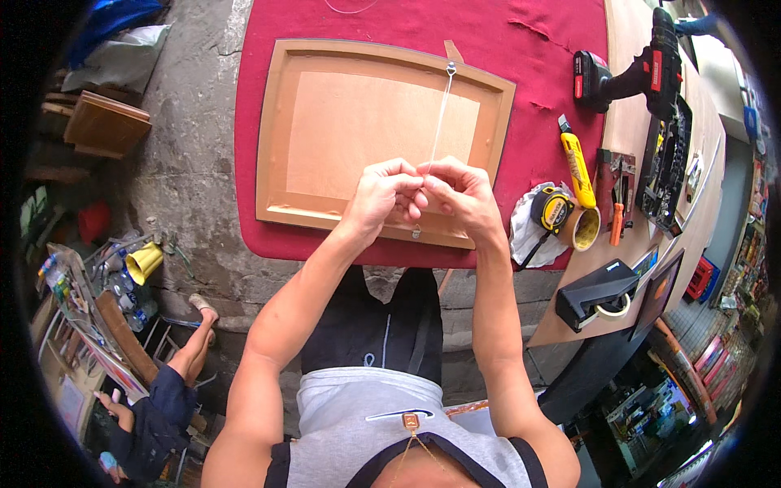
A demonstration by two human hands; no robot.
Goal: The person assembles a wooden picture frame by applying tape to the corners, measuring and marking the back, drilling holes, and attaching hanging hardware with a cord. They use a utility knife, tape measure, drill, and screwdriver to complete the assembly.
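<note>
A picture frame [277,122] lies back side up, its rim and panel covered in brown paper. From a metal hanger ring [451,70] on its far edge, a thin white string [441,118] runs taut to my fingers. My left hand [381,199] and my right hand [462,195] meet above the frame's near edge, fingertips pinched together on the string. A second metal hanger [416,233] sits on the near edge just below my hands. Where the string's end goes is hidden among my fingers.
Red cloth [553,89] covers the table under the frame. To the right are a yellow utility knife [577,167], tape measure [553,208], tape roll [586,228], orange-handled screwdriver [617,223], cordless drill [643,77] and black tape dispenser [598,294]. A person [159,411] sits at lower left.
</note>
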